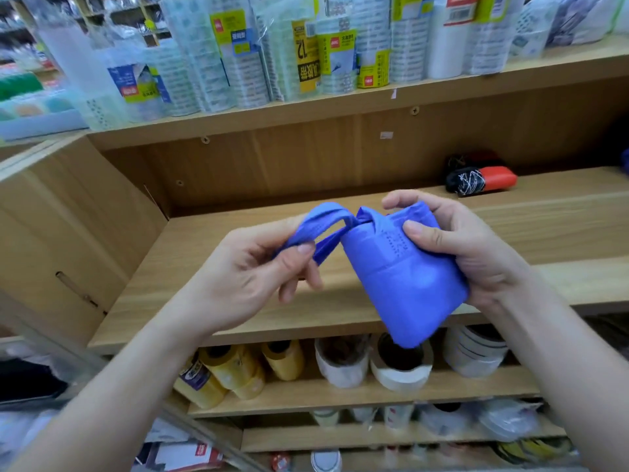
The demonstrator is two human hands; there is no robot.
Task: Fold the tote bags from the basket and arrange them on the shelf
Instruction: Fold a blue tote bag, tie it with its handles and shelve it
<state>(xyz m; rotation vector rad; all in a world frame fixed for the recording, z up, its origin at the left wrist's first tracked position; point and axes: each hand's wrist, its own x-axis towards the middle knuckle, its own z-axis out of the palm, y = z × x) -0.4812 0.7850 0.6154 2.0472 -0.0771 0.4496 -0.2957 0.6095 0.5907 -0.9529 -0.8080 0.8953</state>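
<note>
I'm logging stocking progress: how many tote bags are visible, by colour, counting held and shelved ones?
Blue tote bag, gripped by left hand and right hand: 1
Red-and-black tote bags, folded on the shelf: 2
Total: 3
Blue sliver at the right edge: unclear, not counted.

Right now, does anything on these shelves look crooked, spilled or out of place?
Nothing looks spilled. The plastic-wrapped packs on the top shelf lean at angles instead of standing straight. The blue tote bag is only partly tidy: its handle loop sticks out, pinched by the left hand.
</note>
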